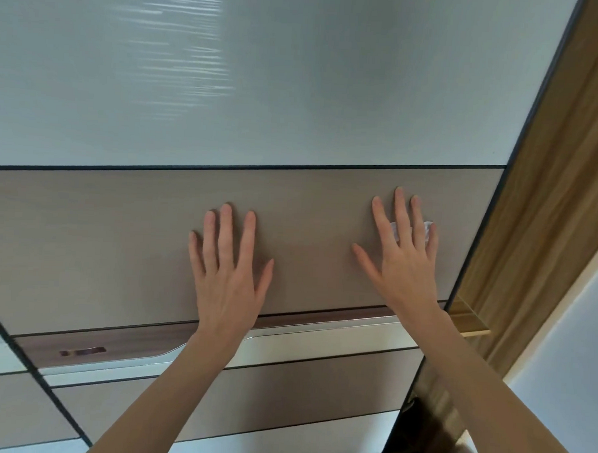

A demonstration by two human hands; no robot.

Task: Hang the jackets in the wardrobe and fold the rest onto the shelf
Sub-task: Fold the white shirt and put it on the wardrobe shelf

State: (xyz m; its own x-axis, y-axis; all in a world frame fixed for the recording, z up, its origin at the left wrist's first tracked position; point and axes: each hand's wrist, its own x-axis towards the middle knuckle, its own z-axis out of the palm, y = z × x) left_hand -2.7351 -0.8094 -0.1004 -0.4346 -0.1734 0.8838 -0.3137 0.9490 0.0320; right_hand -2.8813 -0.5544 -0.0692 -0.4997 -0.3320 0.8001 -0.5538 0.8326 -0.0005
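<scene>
The wardrobe's sliding door [101, 245] fills the view, with a frosted white panel [263, 70] above a beige wood-grain band. My left hand [228, 274] lies flat on the beige band, fingers spread and holding nothing. Further right, my right hand [402, 261] presses flat on the same band near the door's right edge, partly covering a small white hook or sticker [427, 228]. No jackets or other clothes are in view.
A silver recessed handle strip [302, 346] runs below the hands. The door's dark right edge [478, 241] meets the brown wooden wardrobe frame [548, 203]. A dark gap [418, 437] shows beside the door at the bottom right. A white wall [565, 375] lies at the right.
</scene>
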